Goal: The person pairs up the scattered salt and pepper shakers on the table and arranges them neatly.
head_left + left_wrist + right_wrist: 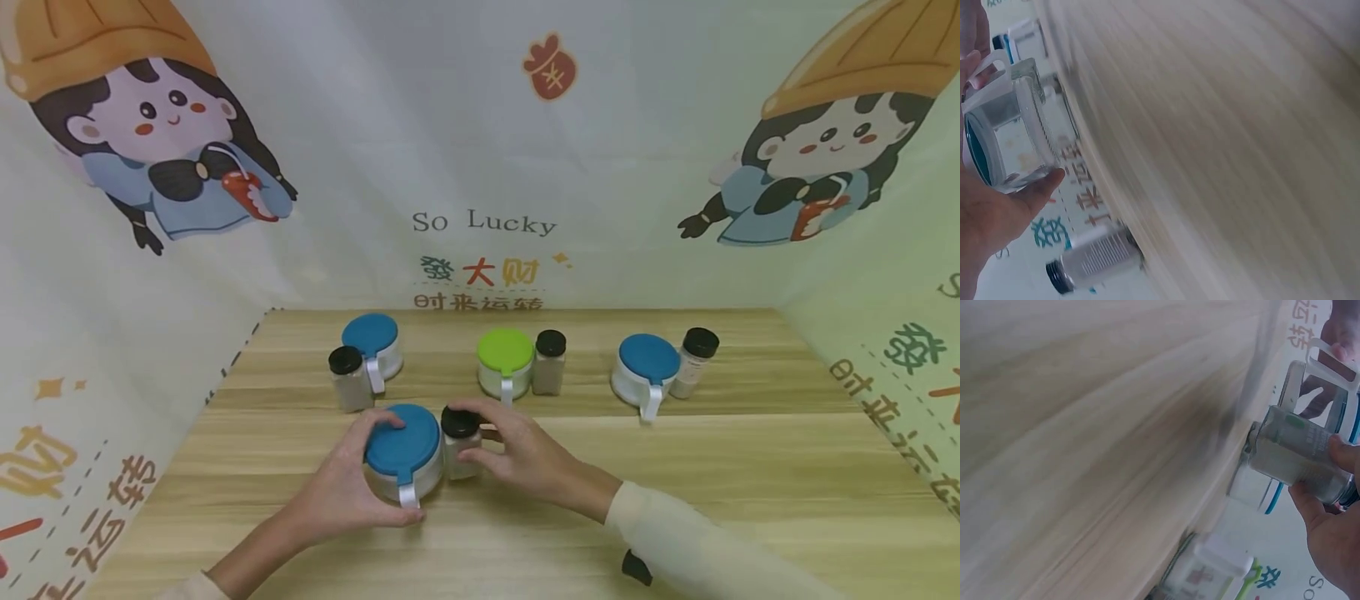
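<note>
Blue-lidded jar (405, 446) on left half of tabletop (720, 483), well short of far edge, handle (408, 495) toward near side. Left hand (341, 479) holds jar, thumb and fingers spread round it. Right hand (528, 454) grips black-capped shaker (456, 446) just beside jar; cannot tell if two touch. Nearer far edge, three pairs: left jar (371, 335) and left shaker (351, 382) toward far-left corner; green jar (505, 358) and middle shaker (549, 367) near edge's middle; right jar (647, 367) and right shaker (695, 362) toward far-right corner.
</note>
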`<action>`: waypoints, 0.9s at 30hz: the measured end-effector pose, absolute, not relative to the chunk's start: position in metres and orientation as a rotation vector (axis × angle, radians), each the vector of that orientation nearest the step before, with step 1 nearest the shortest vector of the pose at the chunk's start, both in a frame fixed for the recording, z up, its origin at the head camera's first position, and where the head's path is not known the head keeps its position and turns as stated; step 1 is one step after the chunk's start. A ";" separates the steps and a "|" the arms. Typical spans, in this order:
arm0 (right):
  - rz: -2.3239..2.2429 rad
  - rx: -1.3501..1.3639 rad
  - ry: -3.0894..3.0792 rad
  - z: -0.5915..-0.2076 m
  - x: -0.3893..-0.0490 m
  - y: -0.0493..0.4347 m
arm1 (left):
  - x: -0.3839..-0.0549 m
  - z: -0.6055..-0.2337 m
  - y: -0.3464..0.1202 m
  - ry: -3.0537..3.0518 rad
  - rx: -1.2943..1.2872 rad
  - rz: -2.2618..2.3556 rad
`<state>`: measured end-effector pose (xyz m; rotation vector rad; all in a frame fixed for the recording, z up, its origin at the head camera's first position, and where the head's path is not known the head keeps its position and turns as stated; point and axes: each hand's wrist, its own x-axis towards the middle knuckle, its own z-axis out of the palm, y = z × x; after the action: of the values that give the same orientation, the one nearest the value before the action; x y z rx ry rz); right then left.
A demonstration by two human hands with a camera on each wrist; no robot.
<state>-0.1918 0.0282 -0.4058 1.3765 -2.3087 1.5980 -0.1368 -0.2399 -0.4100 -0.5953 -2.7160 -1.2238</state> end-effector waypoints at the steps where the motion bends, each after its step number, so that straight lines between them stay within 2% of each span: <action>1: 1.614 1.353 -2.315 -0.406 -0.191 0.032 | -0.137 -0.411 -0.236 -2.721 -0.599 -1.233; 11: 1.644 1.201 -2.376 -0.413 -0.177 0.075 | -0.140 -0.418 -0.193 -2.699 -0.705 -1.351; 27: 1.436 0.941 -2.530 -0.410 -0.147 0.154 | -0.144 -0.419 -0.108 -2.727 -0.900 -1.211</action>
<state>-0.1470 0.1543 -0.4096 0.9406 -2.5303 1.4362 -0.1435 -0.1077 -0.4188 -0.9004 -2.7270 -1.2111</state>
